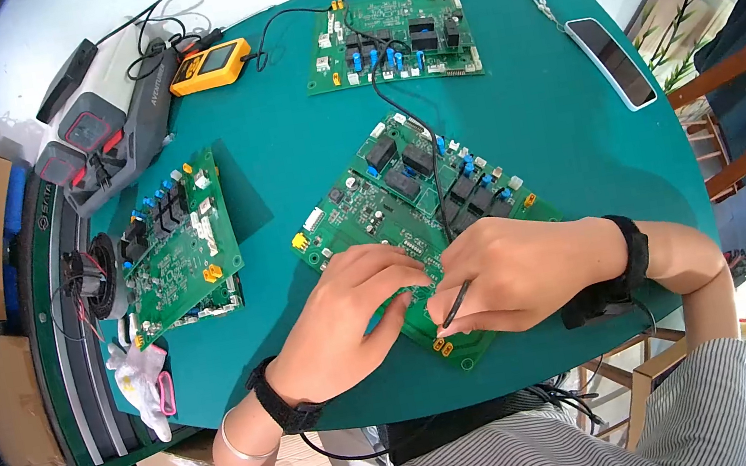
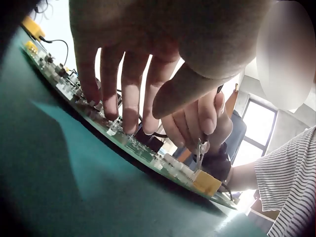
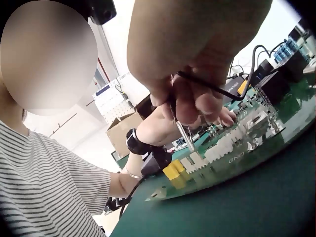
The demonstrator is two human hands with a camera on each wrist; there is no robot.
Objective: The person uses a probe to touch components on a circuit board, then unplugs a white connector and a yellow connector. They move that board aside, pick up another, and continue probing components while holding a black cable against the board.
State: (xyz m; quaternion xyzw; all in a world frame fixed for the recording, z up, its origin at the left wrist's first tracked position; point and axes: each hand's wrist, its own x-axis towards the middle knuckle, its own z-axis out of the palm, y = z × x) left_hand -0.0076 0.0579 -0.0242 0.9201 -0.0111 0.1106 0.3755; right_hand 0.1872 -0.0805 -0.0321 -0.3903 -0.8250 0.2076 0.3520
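A green circuit board (image 1: 348, 232) lies askew on the table in front of me, with black relays and blue components on its far half. My left hand (image 1: 342, 311) rests its spread fingertips on the board's near left part. My right hand (image 1: 515, 269) pinches a crocodile clip (image 2: 201, 150) on a black lead (image 1: 419, 123). In the right wrist view, the metal end of the clip (image 3: 184, 134) points down at a row of white connectors (image 3: 217, 149). Beside these sits a yellow connector (image 2: 206, 182) near the board's edge.
The lead crosses a second board (image 1: 401, 38) at the back from a yellow handheld meter (image 1: 212, 66). More boards (image 1: 180, 249) lean together at the left, near white gloves (image 1: 139, 387) and a grey-black machine (image 1: 112, 128). A phone (image 1: 612, 63) lies far right.
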